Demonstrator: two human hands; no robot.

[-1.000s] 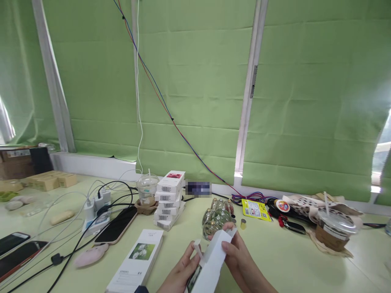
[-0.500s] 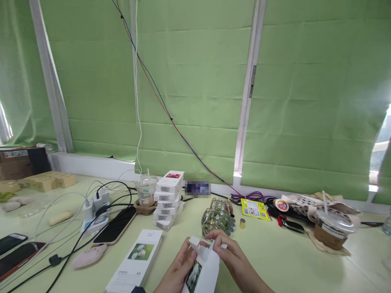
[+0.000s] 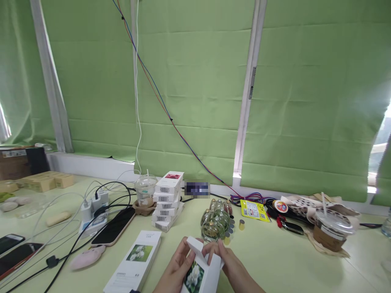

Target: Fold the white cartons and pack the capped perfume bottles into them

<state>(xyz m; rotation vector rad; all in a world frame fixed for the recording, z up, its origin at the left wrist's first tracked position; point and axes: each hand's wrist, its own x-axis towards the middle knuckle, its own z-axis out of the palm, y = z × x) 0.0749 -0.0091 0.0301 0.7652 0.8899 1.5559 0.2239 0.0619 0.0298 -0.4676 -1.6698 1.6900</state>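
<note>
Bright, diffuse daylight filters through the translucent green roller blinds point(image 3: 195, 93), tinting the scene. Glare blows out the right edge. Wide-angle distortion bends frame edges; shadows remain soft.

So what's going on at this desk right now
A person is holding a small white box with a flower picture on its front in both hands. The left hand grips its side while the right hand has its fingers at the open top flap. Just beyond sit a cluster of small glass bottles and a stack of white boxes. A longer flat box lies to the left on the table.
</note>
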